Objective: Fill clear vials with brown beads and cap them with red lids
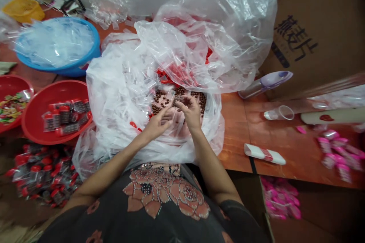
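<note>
My right hand (191, 111) is closed around a small clear plastic container (176, 100), which seems to have brown balls in it. Beside it, my left hand (157, 124) is open, its fingers stretched toward the container; I see nothing in it. Under both hands, round brown balls (203, 102) lie in a pink-bottomed spot inside a large white plastic bag (111, 83). Clear empty containers (139, 83) are heaped to the left of the balls. Red caps (165, 76) lie behind them, partly covered by a clear plastic sheet (236, 26).
A red bowl (32, 129) with filled red-capped containers stands left, near a blue basin (95, 38) of clear plastic pieces. Filled containers (42, 174) are heaped below. Rightward are a cardboard box (322, 19), a clear cup (285, 112), a white packet (256, 151) and pink-capped containers (339, 152).
</note>
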A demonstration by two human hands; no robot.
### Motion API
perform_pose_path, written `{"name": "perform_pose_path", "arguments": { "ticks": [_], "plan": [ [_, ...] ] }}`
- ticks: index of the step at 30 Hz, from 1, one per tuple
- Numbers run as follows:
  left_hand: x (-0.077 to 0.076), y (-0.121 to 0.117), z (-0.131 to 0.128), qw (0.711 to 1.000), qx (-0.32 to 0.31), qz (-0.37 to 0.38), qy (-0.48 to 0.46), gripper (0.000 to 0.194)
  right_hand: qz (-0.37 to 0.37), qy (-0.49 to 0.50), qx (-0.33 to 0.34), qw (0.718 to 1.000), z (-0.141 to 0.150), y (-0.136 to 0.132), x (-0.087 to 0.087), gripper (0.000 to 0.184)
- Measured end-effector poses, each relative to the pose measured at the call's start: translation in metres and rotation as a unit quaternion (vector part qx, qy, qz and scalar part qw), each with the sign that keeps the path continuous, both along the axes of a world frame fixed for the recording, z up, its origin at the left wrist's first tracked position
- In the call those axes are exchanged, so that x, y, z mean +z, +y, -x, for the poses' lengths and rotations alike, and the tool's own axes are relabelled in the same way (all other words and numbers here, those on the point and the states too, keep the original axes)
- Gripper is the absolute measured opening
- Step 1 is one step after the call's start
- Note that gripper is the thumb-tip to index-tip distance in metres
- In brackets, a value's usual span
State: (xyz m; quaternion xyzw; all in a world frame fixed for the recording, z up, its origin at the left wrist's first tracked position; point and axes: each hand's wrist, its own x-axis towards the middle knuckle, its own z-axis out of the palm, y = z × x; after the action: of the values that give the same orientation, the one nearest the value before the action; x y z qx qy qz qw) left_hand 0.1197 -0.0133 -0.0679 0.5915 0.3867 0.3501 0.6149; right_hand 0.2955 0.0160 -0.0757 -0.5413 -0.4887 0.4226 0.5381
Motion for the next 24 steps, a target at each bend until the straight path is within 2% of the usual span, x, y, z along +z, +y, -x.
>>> {"name": "perform_pose_path", "arguments": {
  "ticks": [2, 5, 9, 12, 15, 17, 20, 24],
  "plan": [
    [0.001, 0.007, 0.000, 0.998, 0.042, 0.033, -0.029, 0.070, 0.009, 0.085, 0.004, 0.996, 0.006, -0.005, 0.004, 0.035],
    [0.010, 0.013, 0.002, 0.994, 0.070, 0.067, -0.057, 0.067, 0.018, 0.140, 0.022, 0.990, 0.011, -0.013, 0.012, 0.031],
    [0.023, 0.013, 0.004, 0.989, 0.072, 0.095, -0.092, 0.063, 0.033, 0.159, 0.044, 0.986, 0.016, -0.025, 0.022, 0.031],
    [0.026, 0.012, 0.004, 0.984, 0.074, 0.117, -0.115, 0.060, 0.029, 0.131, 0.071, 0.988, 0.016, -0.026, 0.020, 0.027],
    [0.023, 0.011, 0.006, 0.975, 0.099, 0.130, -0.148, 0.051, 0.023, 0.051, 0.055, 0.997, 0.009, -0.011, 0.006, 0.028],
    [0.020, 0.010, 0.010, 0.968, 0.120, 0.147, -0.166, 0.046, 0.009, -0.053, 0.014, 0.998, 0.002, 0.010, -0.006, 0.027],
    [0.019, 0.009, 0.017, 0.958, 0.139, 0.174, -0.182, 0.043, -0.025, -0.240, -0.019, 0.970, -0.003, 0.046, -0.020, 0.022],
    [0.021, 0.008, 0.027, 0.954, 0.156, 0.177, -0.183, 0.041, -0.063, -0.371, 0.018, 0.926, 0.012, 0.078, -0.022, 0.027]
  ]
}}
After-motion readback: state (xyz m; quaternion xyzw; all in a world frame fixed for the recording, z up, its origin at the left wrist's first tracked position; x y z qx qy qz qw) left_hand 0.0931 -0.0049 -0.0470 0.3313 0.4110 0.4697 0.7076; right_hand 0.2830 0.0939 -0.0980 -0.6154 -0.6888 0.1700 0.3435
